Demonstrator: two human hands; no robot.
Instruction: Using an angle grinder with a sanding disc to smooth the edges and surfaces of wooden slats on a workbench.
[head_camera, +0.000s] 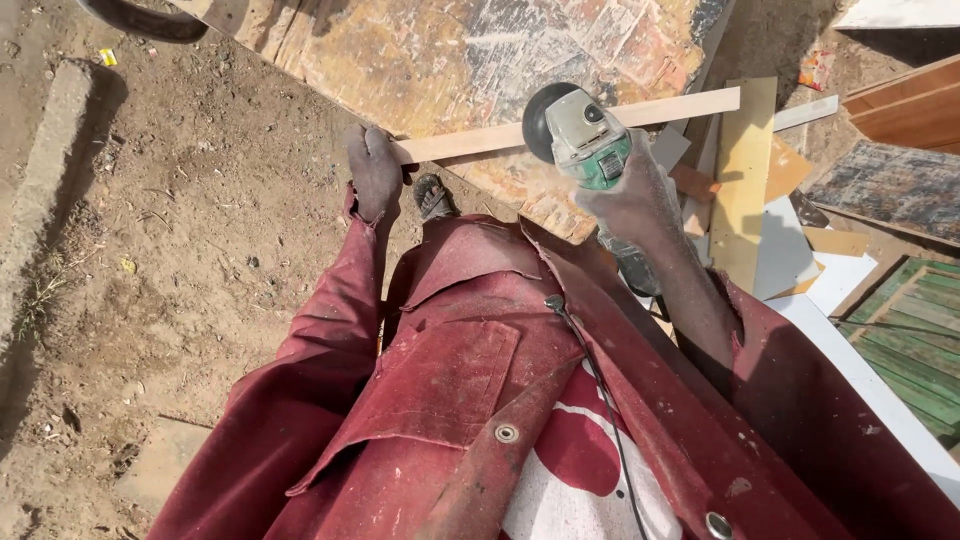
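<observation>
Two hands share this job, and I take them from the left. My left hand (374, 172) is wrapped over the near end of the strip (565, 125), a thin pale length of wood lying across the edge of the big stained board (470, 50) and running off to the right past the grinder. My right hand (634, 197) is closed round the body of the grinder (580, 135), its dark disc tilted at the strip about midway along; I cannot tell whether disc and wood touch, as the guard hides the meeting point. To do this pass well, I judge I should press the strip flat so it cannot chatter on the board, keep the disc at a shallow angle, let it skim lightly, and keep my left fingers well back from it. The black cord (600, 400) trailing down my red coat (450, 400) wants to stay behind the tool.

For packages and signs: far left, high on the dirt (150, 250), lies a small yellow scrap (107, 57), perhaps a wrapper. At the top right, a crumpled red and orange packet (815, 68) sits on the ground beyond the yellow plank (745, 170). Its print is too small to make out. On the right edge, green slats (915, 340) lie beside white offcuts (790, 250)
</observation>
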